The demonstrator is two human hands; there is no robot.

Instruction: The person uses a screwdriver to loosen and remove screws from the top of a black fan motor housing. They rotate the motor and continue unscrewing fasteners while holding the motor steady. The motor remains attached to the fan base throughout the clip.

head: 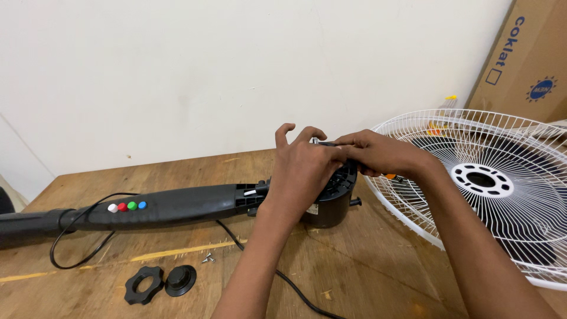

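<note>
A black fan motor housing (331,198) lies on its side on the wooden bench (366,266), steadied by the left hand (301,171) with fingers partly spread, while the right hand (378,153) pinches a thin dark tool — likely a screwdriver — at its top.
</note>
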